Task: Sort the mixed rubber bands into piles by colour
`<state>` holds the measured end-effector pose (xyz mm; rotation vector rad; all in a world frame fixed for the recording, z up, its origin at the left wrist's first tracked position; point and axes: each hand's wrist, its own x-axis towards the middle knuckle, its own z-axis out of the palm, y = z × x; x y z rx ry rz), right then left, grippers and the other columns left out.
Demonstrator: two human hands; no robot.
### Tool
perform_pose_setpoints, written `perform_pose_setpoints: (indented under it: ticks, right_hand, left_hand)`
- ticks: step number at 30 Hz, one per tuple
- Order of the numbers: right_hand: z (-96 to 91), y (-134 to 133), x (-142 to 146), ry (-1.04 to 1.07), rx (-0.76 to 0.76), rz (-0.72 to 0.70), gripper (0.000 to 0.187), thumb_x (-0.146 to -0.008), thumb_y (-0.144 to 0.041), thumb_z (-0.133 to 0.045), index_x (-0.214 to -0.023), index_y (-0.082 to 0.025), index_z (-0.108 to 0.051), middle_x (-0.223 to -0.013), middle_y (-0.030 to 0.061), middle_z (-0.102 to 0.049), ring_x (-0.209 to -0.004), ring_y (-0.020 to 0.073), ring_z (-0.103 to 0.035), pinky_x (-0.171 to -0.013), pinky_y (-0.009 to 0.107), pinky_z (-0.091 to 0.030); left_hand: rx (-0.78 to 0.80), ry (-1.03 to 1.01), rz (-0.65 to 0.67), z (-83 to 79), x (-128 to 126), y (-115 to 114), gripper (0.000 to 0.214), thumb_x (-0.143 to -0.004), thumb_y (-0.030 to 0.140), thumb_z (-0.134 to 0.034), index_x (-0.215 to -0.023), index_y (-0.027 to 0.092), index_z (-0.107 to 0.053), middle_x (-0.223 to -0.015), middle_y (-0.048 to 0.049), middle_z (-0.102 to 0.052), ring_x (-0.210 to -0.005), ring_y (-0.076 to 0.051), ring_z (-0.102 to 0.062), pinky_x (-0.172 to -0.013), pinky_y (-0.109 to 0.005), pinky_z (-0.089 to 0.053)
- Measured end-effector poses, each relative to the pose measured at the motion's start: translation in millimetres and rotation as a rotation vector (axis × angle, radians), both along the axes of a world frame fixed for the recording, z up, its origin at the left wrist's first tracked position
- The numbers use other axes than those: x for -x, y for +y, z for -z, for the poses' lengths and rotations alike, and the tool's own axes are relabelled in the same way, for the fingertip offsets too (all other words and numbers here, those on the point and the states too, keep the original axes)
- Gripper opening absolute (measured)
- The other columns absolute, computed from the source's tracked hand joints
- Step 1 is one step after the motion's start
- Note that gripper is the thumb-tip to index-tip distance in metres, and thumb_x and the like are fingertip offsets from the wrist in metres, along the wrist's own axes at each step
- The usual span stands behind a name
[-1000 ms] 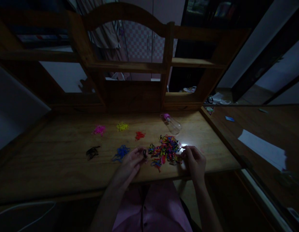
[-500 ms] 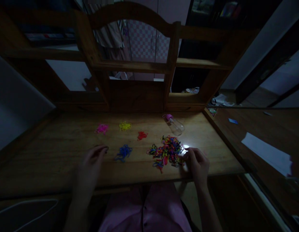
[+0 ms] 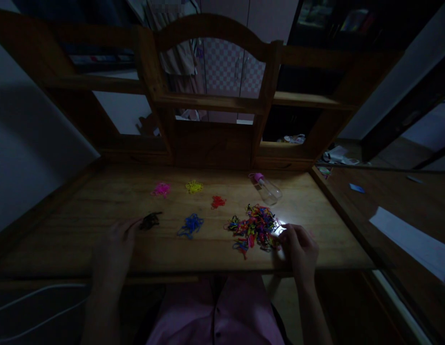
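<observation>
At the left, my left hand [image 3: 116, 247] reaches over the table with its fingers stretched toward a small heap of black rubber bands [image 3: 149, 221]; its fingertips are at the heap's near left edge. My right hand [image 3: 302, 249] is pinched at the right edge of a large mixed pile of coloured rubber bands [image 3: 260, 225]; whatever lies between those fingertips is too small to make out. Between the hands lies a heap of blue rubber bands [image 3: 191, 225]. Farther back are separate heaps of pink [image 3: 161, 189], yellow [image 3: 194, 187] and red rubber bands [image 3: 218, 202].
A clear bottle with a pink cap [image 3: 269, 190] lies behind the mixed pile. A wooden shelf unit [image 3: 211, 143] stands along the table's back edge. On the brown surface to the right are white paper [image 3: 411, 244] and a small blue card [image 3: 357, 188].
My left hand has moved left and toward me; the black heap it partly covered now shows. The right hand stays at the mixed pile's edge. The whole view has shifted slightly.
</observation>
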<state>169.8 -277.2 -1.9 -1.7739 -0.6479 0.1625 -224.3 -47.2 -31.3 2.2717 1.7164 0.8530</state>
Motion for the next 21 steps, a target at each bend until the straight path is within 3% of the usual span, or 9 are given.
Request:
perform_pose_setpoints:
  ticks: [5,8,11,13,16,21]
  right_hand:
    - [1.8,-0.6,-0.6,0.005,-0.025,-0.006,0.029,-0.087,-0.043,-0.058,-0.084,-0.016,-0.069,-0.064,0.0004,-0.062,-0.062,0.0156,-0.058,-0.061,0.025,-0.044]
    - [1.8,-0.4,-0.6,0.0,-0.029,-0.01,0.028,-0.087,-0.041,-0.058,-0.083,-0.016,-0.069,-0.064,0.0,-0.062,-0.063,0.0152,-0.058,-0.06,0.024,-0.044]
    - [0.6,0.2,0.0,-0.007,-0.039,-0.013,0.026,-0.088,-0.039,-0.058,-0.083,-0.016,-0.068,-0.063,-0.0008,-0.061,-0.063,0.0145,-0.058,-0.061,0.023,-0.044]
    - [-0.6,0.4,0.8,-0.019,-0.033,-0.008,0.025,-0.088,-0.038,-0.058,-0.082,-0.016,-0.068,-0.062,-0.0009,-0.061,-0.062,0.0142,-0.058,-0.061,0.023,-0.044]
    - [-1.5,0.1,2.0,-0.033,-0.028,-0.004,0.025,-0.088,-0.038,-0.057,-0.08,-0.016,-0.068,-0.063,-0.0008,-0.061,-0.062,0.0139,-0.058,-0.061,0.022,-0.044]
    - [-0.2,-0.4,2.2,-0.028,-0.044,-0.015,0.025,-0.089,-0.037,-0.057,-0.079,-0.016,-0.067,-0.062,-0.0008,-0.062,-0.061,0.0138,-0.058,-0.06,0.022,-0.044]
  left_hand:
    - [-0.038,-0.005,-0.027,-0.8,-0.5,-2.6,0.034,-0.092,0.04,-0.042,-0.104,0.02,-0.066,-0.111,-0.007,-0.064,-0.1,-0.025,-0.059,-0.094,-0.039,-0.045]
    - [-0.115,-0.063,0.0,-10.6,-28.3,-16.6,0.033,-0.092,0.04,-0.042,-0.105,0.021,-0.065,-0.11,-0.0058,-0.064,-0.101,-0.025,-0.059,-0.096,-0.04,-0.045]
    - [-0.102,-0.142,0.203,-20.7,-78.9,-40.9,0.028,-0.094,0.038,-0.044,-0.106,0.023,-0.064,-0.111,-0.004,-0.063,-0.104,-0.022,-0.059,-0.098,-0.036,-0.044]
    - [-0.013,-0.188,0.393,-25.0,-116.2,-59.0,0.022,-0.094,0.032,-0.047,-0.105,0.024,-0.065,-0.109,-0.0025,-0.063,-0.102,-0.019,-0.06,-0.095,-0.032,-0.045]
    - [0.087,-0.214,0.557,-28.2,-160.5,-82.0,0.021,-0.094,0.02,-0.047,-0.106,0.025,-0.064,-0.108,-0.0016,-0.062,-0.102,-0.016,-0.06,-0.093,-0.029,-0.047]
    - [0.189,-0.202,0.673,-26.1,-188.0,-97.4,0.021,-0.092,0.014,-0.049,-0.104,0.024,-0.062,-0.106,-0.0022,-0.06,-0.101,-0.016,-0.058,-0.093,-0.029,-0.048]
